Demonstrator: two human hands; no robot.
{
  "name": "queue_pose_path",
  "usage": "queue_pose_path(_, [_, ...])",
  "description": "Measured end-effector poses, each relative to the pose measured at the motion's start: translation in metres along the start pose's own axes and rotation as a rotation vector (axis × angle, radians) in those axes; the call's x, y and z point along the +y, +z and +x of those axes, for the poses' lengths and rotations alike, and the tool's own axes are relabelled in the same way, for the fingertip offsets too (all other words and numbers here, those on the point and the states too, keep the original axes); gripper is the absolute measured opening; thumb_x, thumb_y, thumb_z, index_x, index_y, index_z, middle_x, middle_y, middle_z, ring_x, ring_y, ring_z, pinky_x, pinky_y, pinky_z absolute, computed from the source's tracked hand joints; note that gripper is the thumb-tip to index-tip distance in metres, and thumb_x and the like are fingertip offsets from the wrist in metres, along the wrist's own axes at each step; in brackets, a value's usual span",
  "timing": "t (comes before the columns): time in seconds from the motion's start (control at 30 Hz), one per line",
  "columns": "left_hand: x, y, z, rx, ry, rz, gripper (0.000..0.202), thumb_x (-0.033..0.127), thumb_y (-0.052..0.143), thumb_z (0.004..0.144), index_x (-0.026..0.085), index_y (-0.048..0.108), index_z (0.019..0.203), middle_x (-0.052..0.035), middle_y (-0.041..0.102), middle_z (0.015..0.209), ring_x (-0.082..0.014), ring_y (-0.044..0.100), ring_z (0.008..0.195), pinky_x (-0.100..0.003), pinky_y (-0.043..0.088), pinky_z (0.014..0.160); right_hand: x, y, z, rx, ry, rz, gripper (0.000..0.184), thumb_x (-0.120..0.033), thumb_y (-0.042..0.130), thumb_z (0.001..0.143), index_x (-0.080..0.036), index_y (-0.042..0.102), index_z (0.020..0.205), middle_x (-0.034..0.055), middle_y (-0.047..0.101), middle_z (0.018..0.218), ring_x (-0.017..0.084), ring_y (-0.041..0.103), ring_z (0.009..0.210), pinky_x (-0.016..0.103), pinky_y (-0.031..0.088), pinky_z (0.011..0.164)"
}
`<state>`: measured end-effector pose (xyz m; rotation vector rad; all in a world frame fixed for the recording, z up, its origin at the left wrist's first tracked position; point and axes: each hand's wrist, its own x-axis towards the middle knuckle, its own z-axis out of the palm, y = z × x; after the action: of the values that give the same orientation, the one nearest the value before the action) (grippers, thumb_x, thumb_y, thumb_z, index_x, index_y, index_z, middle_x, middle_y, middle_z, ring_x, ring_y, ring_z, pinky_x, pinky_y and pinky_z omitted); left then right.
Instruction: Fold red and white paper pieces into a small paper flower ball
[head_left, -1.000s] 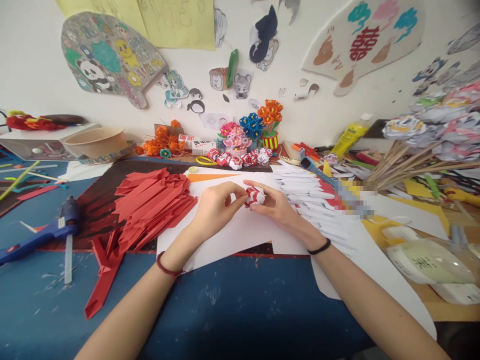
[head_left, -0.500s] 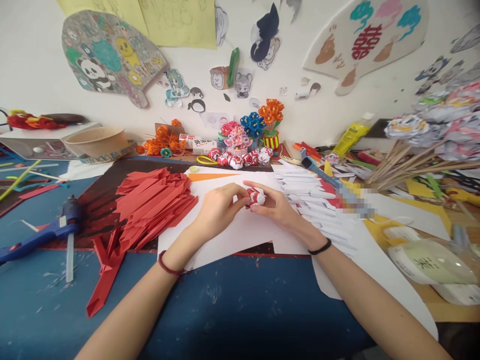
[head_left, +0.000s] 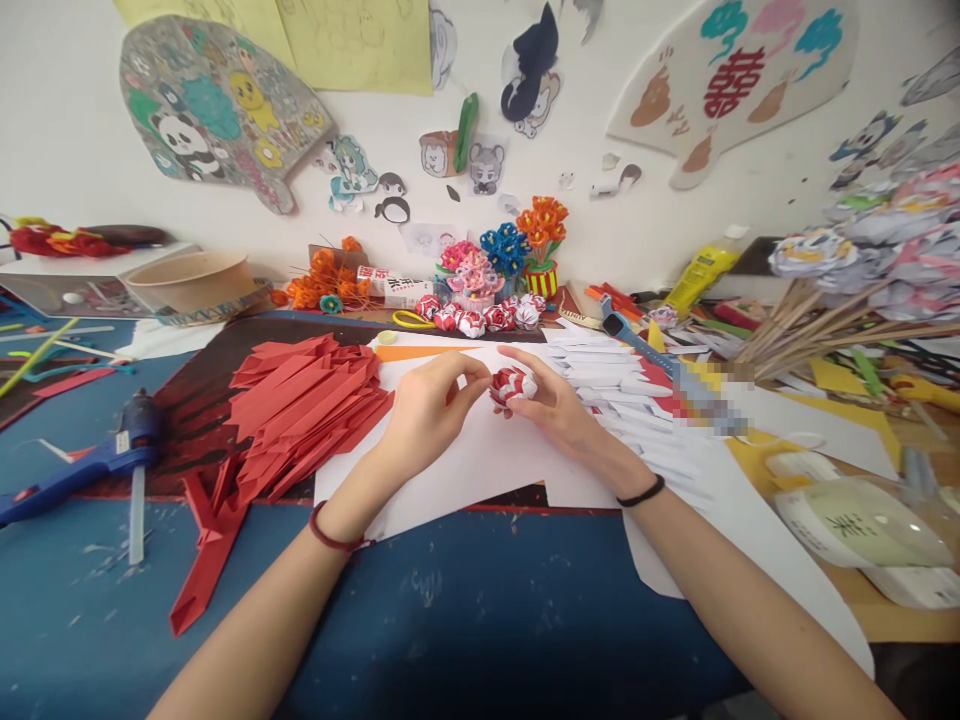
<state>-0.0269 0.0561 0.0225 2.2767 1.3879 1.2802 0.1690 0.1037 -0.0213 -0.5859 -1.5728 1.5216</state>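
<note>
My right hand [head_left: 551, 400] holds a small red and white folded paper flower [head_left: 511, 388], its fingers curled around the right side. Thumb and forefinger of my left hand [head_left: 439, 400] are pinched together at the flower's left edge, on the tip of a petal. Both hands are above white paper sheets [head_left: 450, 475]. Left of them lies a heap of folded red paper strips [head_left: 307, 410]. To the right, folded white paper pieces [head_left: 607, 385] are laid out in rows, partly behind my right wrist.
A blue glue gun [head_left: 124, 450] lies at the far left. Finished red and white paper flowers [head_left: 487, 318] line the back, before small pots of colourful flowers [head_left: 540, 245]. On the right are a blue watch [head_left: 637, 345], a yellow bottle [head_left: 701, 272] and a clear labelled bottle [head_left: 862, 520].
My left hand has drawn slightly left and the flower has turned, showing more of its layered red and white petals. My right fingers have opened a little around it.
</note>
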Motion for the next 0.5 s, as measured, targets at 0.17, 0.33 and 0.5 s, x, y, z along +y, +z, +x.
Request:
queue_pose_path(0.17, [0.0013, -0.0029, -0.0004, -0.056, 0.03, 0.047, 0.008, 0.021, 0.056, 0.092, 0.018, 0.063, 0.089, -0.0003, 0.068, 0.084, -0.0108, 0.056, 0.066, -0.023, 0.041, 0.062, -0.0049, 0.0024, -0.0001, -0.01, 0.022, 0.048, 0.063, -0.034, 0.071, 0.083, -0.029, 0.045, 0.14, 0.001, 0.064, 0.095, 0.017, 0.064, 0.079, 0.034, 0.055, 0.076])
queue_pose_path(0.33, [0.001, -0.0019, -0.0021, -0.054, 0.054, 0.037, 0.007, 0.021, 0.057, 0.091, 0.019, 0.063, 0.092, -0.001, 0.068, 0.085, -0.0106, 0.054, 0.063, -0.024, 0.041, 0.061, -0.0079, 0.0024, -0.0006, -0.038, 0.061, 0.086, 0.055, -0.037, 0.066, 0.087, -0.029, 0.047, 0.138, 0.0017, 0.064, 0.097, 0.016, 0.064, 0.079, 0.034, 0.055, 0.077])
queue_pose_path(0.5, [0.0042, -0.0018, -0.0022, -0.052, 0.058, 0.008, 0.004, 0.021, 0.059, 0.091, 0.019, 0.062, 0.09, 0.0006, 0.068, 0.085, -0.0086, 0.05, 0.059, -0.023, 0.04, 0.06, -0.0069, 0.0029, -0.0002, -0.048, 0.075, 0.102, 0.048, -0.042, 0.069, 0.086, -0.026, 0.057, 0.129, 0.0049, 0.064, 0.105, 0.017, 0.063, 0.084, 0.035, 0.056, 0.079])
